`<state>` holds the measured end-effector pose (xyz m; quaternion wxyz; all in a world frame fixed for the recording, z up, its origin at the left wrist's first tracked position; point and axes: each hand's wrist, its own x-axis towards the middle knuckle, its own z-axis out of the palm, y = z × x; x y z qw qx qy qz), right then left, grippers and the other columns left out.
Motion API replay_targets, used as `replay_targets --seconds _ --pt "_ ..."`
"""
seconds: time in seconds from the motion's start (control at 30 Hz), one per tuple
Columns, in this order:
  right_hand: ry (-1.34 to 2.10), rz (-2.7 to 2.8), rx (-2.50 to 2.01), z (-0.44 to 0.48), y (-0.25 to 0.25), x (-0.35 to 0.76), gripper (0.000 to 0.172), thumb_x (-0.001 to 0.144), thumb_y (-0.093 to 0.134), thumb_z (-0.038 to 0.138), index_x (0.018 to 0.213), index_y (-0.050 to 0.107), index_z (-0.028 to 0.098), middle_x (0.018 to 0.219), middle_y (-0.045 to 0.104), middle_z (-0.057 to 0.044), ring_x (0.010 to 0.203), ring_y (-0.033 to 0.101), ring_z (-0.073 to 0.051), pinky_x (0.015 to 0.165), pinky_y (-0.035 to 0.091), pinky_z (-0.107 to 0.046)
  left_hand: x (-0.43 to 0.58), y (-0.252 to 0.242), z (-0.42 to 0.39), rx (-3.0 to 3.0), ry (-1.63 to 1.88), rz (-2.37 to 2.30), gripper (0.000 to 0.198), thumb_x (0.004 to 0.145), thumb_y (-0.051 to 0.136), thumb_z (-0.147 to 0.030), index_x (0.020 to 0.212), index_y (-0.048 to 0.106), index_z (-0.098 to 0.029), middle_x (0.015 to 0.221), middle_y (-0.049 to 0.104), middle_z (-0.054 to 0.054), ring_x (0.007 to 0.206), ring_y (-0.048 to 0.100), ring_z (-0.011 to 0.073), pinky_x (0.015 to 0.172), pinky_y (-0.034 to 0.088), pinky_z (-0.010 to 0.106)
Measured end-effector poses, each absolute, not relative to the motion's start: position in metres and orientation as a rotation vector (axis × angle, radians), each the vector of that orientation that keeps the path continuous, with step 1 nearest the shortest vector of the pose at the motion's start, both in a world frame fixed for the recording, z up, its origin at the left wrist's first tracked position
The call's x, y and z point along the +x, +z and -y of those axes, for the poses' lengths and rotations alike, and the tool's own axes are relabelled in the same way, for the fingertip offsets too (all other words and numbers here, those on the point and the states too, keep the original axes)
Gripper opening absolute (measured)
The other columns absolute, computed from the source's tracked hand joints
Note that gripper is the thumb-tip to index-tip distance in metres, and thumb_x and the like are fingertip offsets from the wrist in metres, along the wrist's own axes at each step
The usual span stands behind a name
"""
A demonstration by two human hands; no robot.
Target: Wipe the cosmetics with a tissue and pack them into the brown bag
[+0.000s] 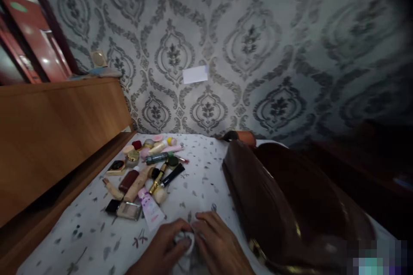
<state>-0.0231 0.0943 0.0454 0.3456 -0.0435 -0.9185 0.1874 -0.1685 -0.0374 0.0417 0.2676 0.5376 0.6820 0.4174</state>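
My left hand (pixel 164 247) is at the bottom centre, its thumb and fingers curled round a small whitish, crumpled-looking thing (pixel 187 240) whose kind I cannot make out. Against it from the right lies my right hand (pixel 219 242), its fingers bent and held together, the tips close to the left fingertips. Just beyond my left hand is a white and purple squeeze tube (pixel 150 209). A clear bottle with a black cap (pixel 128 209) lies left of the tube. A round cream-coloured piece (pixel 160 195) sits near the tube's purple end.
Several cosmetics, among them a black tube (pixel 173 175), a gold tube (pixel 158 178) and a green bottle (pixel 158 158), lie on the patterned white sheet (pixel 200 176). A brown leather bag (pixel 254 193) stands open at right. A wooden board (pixel 64 129) borders the left; patterned wallpaper (pixel 226 43) rises behind.
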Motion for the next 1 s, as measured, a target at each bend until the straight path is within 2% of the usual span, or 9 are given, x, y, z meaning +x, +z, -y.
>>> replay_targets --seconds 0.13,0.23,0.37,0.47,0.67,0.77,0.83,0.93,1.0 --pt "0.645 2.392 -0.078 -0.110 0.016 -0.047 0.038 0.081 0.042 0.000 0.101 0.064 0.024 0.096 0.072 -0.007 0.088 0.068 -0.022 0.077 0.059 -0.033 -0.178 0.033 0.037 1.444 1.070 -1.807 0.031 0.091 0.053 -0.043 0.106 0.066 -0.019 0.098 0.071 0.004 0.088 0.062 0.0194 0.078 0.046 0.024" --pt "0.815 2.375 -0.080 -0.117 0.006 -0.057 0.033 0.087 0.043 0.007 0.104 0.063 0.026 0.093 0.072 -0.006 0.085 0.069 -0.021 0.076 0.059 -0.033 -0.183 0.031 0.033 1.468 1.102 -1.813 0.027 0.090 0.055 -0.039 0.105 0.066 -0.019 0.093 0.071 0.004 0.081 0.063 0.0180 0.072 0.046 0.023" --pt "0.943 2.266 -0.277 -0.111 0.002 -0.071 0.023 0.090 0.044 0.020 0.093 0.067 0.024 0.088 0.072 -0.008 0.082 0.070 -0.024 0.073 0.059 -0.037 -0.182 0.036 0.031 1.667 1.270 -1.756 0.026 0.093 0.049 -0.036 0.106 0.063 -0.018 0.102 0.071 0.009 0.092 0.065 0.0202 0.084 0.048 0.027" --pt "1.045 2.217 -0.410 -0.100 0.008 -0.080 0.023 0.085 0.047 0.027 0.088 0.070 0.022 0.086 0.073 -0.009 0.081 0.070 -0.026 0.074 0.057 -0.040 -0.177 0.038 0.035 1.770 1.323 -1.747 0.025 0.095 0.045 -0.033 0.105 0.062 -0.018 0.103 0.070 0.011 0.097 0.065 0.0211 0.088 0.048 0.029" --pt "1.313 2.175 -0.533 -0.084 0.034 -0.096 0.024 0.072 0.049 0.030 0.076 0.070 0.019 0.077 0.074 -0.009 0.077 0.070 -0.028 0.073 0.055 -0.040 -0.186 0.063 0.046 1.769 1.379 -1.933 0.022 0.097 0.042 -0.027 0.101 0.062 -0.019 0.098 0.069 0.007 0.093 0.064 0.0186 0.084 0.047 0.027" --pt "1.274 2.135 -0.617 -0.080 0.036 -0.099 0.026 0.075 0.049 0.034 0.076 0.070 0.019 0.078 0.074 -0.009 0.078 0.070 -0.029 0.074 0.055 -0.040 -0.231 0.103 0.046 1.797 1.219 -2.379 0.024 0.099 0.039 -0.027 0.103 0.060 -0.018 0.097 0.067 0.007 0.091 0.062 0.0187 0.082 0.047 0.027" --pt "1.225 2.112 -0.625 -0.078 0.034 -0.097 0.028 0.078 0.049 0.037 0.079 0.071 0.020 0.081 0.075 -0.009 0.079 0.070 -0.028 0.074 0.054 -0.039 -0.274 0.133 0.043 1.735 0.794 -2.817 0.027 0.101 0.034 -0.028 0.107 0.059 -0.019 0.103 0.066 0.006 0.095 0.061 0.0167 0.085 0.047 0.025" --pt "1.201 2.151 -0.567 -0.075 0.030 -0.092 0.027 0.081 0.049 0.037 0.080 0.071 0.020 0.083 0.075 -0.008 0.078 0.069 -0.026 0.072 0.053 -0.036 -0.338 0.159 0.032 1.562 0.594 -3.067 0.033 0.102 0.028 -0.028 0.112 0.058 -0.017 0.110 0.061 0.012 0.103 0.059 0.0226 0.086 0.046 0.033" --pt "1.192 2.185 -0.560 -0.075 0.029 -0.090 0.027 0.082 0.049 0.036 0.080 0.070 0.020 0.081 0.074 -0.007 0.074 0.067 -0.024 0.070 0.051 -0.034 -0.367 0.157 0.024 1.492 0.435 -3.140 0.031 0.100 0.034 -0.031 0.112 0.060 -0.018 0.117 0.057 0.015 0.110 0.055 0.0271 0.085 0.047 0.036"
